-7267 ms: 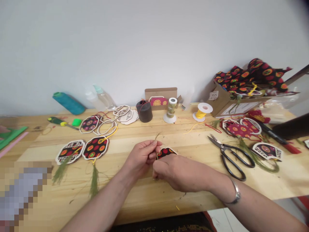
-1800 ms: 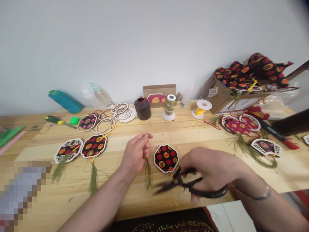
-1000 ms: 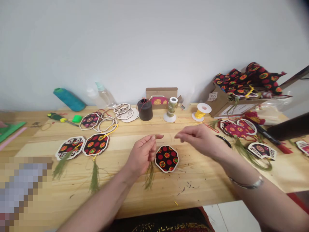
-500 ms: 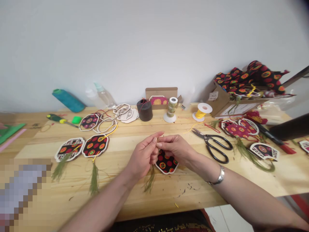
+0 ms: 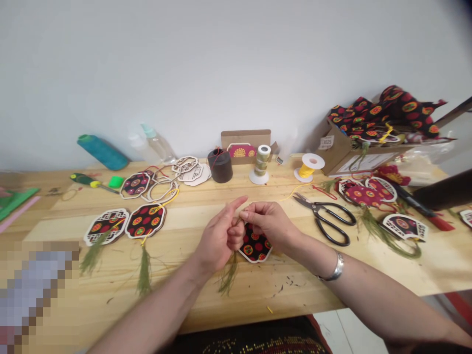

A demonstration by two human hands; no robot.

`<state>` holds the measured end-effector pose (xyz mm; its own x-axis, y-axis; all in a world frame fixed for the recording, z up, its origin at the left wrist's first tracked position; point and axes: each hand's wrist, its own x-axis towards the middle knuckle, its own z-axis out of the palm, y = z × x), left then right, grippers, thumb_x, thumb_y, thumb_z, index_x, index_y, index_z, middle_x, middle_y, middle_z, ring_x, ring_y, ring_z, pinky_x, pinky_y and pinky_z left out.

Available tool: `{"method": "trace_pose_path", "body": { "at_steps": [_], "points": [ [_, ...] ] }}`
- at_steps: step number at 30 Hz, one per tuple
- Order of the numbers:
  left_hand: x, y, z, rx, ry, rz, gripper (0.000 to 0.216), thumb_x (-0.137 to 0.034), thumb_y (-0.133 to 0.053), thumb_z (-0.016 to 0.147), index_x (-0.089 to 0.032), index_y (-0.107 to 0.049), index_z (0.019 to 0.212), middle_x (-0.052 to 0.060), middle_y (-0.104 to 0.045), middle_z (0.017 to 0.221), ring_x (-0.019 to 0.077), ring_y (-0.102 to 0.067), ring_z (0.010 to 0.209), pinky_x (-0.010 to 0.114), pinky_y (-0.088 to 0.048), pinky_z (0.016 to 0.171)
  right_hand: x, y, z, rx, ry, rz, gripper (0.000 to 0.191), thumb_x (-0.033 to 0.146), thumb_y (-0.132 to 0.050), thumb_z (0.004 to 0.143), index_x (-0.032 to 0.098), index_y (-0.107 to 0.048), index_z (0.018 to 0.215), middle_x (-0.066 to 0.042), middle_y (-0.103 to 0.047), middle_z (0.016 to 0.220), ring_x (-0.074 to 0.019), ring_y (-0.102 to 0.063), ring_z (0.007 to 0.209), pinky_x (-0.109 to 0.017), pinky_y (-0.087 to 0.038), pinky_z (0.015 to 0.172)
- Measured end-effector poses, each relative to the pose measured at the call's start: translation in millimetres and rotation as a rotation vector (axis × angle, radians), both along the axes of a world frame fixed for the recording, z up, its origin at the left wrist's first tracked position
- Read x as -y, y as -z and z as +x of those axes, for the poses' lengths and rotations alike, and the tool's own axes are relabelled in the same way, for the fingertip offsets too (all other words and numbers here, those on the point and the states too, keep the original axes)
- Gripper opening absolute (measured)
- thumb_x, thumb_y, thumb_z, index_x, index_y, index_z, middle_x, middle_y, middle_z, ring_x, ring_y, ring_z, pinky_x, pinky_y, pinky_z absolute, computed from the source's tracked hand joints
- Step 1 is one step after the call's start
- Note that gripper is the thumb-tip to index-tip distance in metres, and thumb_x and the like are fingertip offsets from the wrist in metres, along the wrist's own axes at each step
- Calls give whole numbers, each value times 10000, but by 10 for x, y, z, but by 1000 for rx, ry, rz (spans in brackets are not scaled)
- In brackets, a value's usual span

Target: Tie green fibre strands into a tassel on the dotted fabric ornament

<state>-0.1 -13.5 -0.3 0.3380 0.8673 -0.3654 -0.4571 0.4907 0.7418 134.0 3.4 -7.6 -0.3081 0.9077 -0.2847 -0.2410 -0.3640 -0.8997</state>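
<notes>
My left hand (image 5: 221,236) is closed round a green thread tassel (image 5: 229,275), whose loose strands hang below the curled fingers; its index finger points away from me. Pinched beside it, my right hand (image 5: 268,220) grips the top of the same tassel between thumb and fingertips. What the fingers hold there is very small and partly hidden. Under both hands lies a scalloped pendant (image 5: 255,247) with black, red and orange patterned fabric and a pale rim, its upper part covered by the hands.
Black-handled scissors (image 5: 334,219) lie to the right. Two tasselled pendants (image 5: 145,221) lie left. Behind stand a black thread spool (image 5: 220,167), a green ribbon roll (image 5: 262,164) and a yellow cord spool (image 5: 309,168). A cardboard box (image 5: 330,157) with fabric stands back right.
My left thumb and index finger have come away from the pinch point, the index finger now stretched forward. My right hand still pinches at the tassel's top.
</notes>
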Motion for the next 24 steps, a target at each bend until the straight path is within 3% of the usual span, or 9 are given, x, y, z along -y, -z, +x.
{"method": "trace_pose_path", "body": {
  "at_steps": [3,7,12,18,24],
  "points": [
    [-10,-29,-24,88,15,-31,529,-495,-422,832,-189,-461,1261,-69,-347,514,53,-222,401,174,-151,410,-8,0,9,86,10,64,183,321,-663,695,146,-620,660,28,-584,583,-54,-425,486,-208,-334,494],
    [-28,-21,-21,84,18,-47,368,-239,-515,766,-174,-524,1128,-48,-420,519,63,-300,423,175,-190,419,-22,-31,35,178,19,168,179,320,-624,715,156,-595,648,8,-609,623,-91,-509,567,-229,-400,566],
    [-46,9,-5,124,-9,-74,359,-102,-579,710,-167,-554,1062,-36,-486,625,42,-345,457,164,-234,422,-41,-90,57,271,74,220,184,307,-613,709,163,-546,616,48,-514,498,-81,-458,489,-225,-387,524],
    [-59,13,-9,180,10,-152,195,-46,-580,713,-101,-636,891,18,-540,764,26,-370,497,151,-292,425,-66,-62,70,403,148,343,155,265,-629,687,160,-567,591,19,-574,592,-98,-509,577,-231,-414,585],
    [-67,50,-4,124,32,-125,110,-92,-602,744,-64,-673,824,74,-582,826,32,-392,526,148,-333,441,-66,-37,77,361,130,280,148,277,-608,710,166,-559,626,14,-604,572,-109,-548,548,-243,-435,575]
  ]
}}
